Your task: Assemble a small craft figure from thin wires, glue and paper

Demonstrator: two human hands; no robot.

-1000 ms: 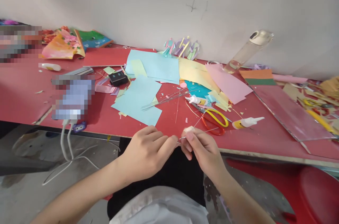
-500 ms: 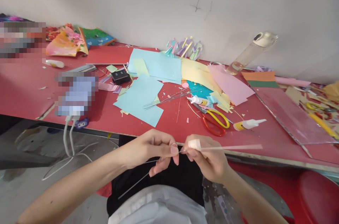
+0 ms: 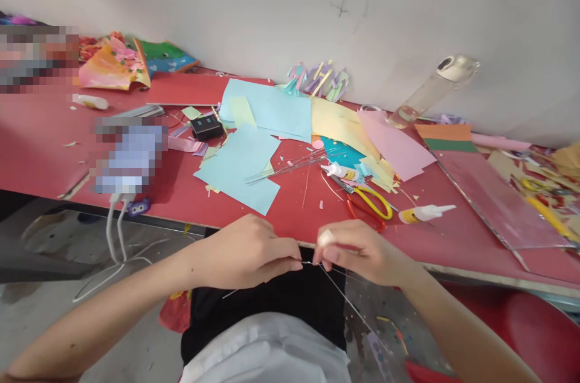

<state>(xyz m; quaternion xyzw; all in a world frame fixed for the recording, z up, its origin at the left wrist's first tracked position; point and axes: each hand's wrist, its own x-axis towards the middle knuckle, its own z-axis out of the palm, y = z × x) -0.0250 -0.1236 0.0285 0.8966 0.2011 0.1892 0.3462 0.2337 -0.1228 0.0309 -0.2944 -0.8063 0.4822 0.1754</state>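
Observation:
Between my hands, over my lap at the table's front edge, runs a thin wire (image 3: 308,262) that looks twisted in its middle. My left hand (image 3: 254,253) pinches one end between thumb and fingers, and a short strand shows below it. Close by on the right, my right hand (image 3: 357,250) has its thumb and forefinger closed around the other part. Loose strands trail from there down to the right. White tape (image 3: 325,239) wraps a finger of this hand. More straight wires (image 3: 294,167) lie on the table ahead.
On the red table (image 3: 254,214) are blue paper sheets (image 3: 244,162), scissors (image 3: 374,202), a glue bottle (image 3: 421,214) and another glue bottle (image 3: 342,171). A clear drinking bottle (image 3: 419,96) leans against the wall. At left a blurred phone-like device (image 3: 133,159) has white cables. A red stool (image 3: 539,334) stands lower right.
My left hand has rolled over, its back now upward. The wire has turned: loose strands now trail down right from my right hand. The pale strip at that hand no longer shows sticking out.

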